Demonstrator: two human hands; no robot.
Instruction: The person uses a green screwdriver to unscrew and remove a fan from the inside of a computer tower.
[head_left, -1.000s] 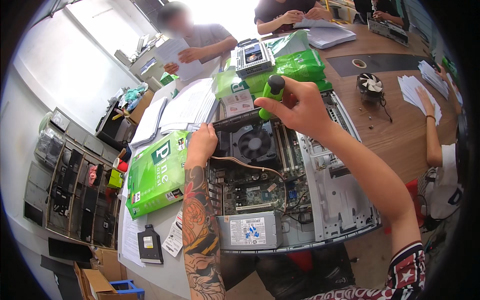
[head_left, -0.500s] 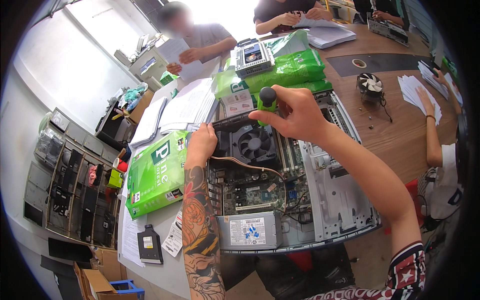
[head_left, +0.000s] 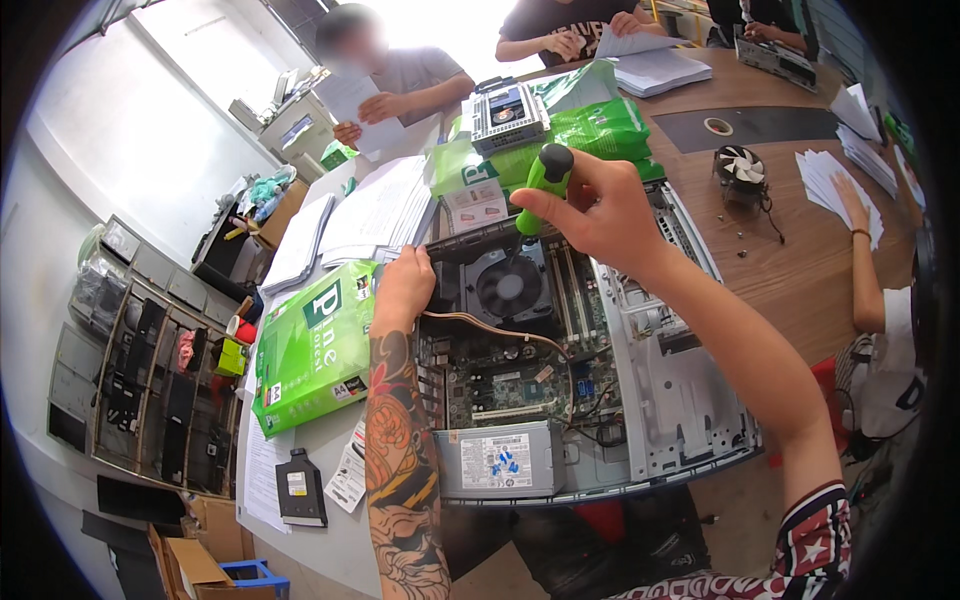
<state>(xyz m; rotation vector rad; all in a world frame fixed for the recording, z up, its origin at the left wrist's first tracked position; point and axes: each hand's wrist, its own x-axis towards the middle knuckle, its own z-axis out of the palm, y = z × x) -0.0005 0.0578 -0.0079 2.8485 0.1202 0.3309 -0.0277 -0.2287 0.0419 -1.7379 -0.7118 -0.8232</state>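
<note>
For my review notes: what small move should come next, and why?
Perhaps seat the green screwdriver firmly: the right hand holds it tilted, pointing down by the black fan, and whether its tip is engaged is unclear. The left hand touches the edge of the open computer case.

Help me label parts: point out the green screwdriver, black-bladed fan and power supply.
Green screwdriver (head_left: 546, 180), head view: on its handle.
Black-bladed fan (head_left: 510, 287), head view: on its hub.
Power supply (head_left: 497, 462), head view: on its label.

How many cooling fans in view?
2: the dark fan in the open computer case, and the pale-bladed fan on the wooden table. Others may be hidden inside housings.
</note>
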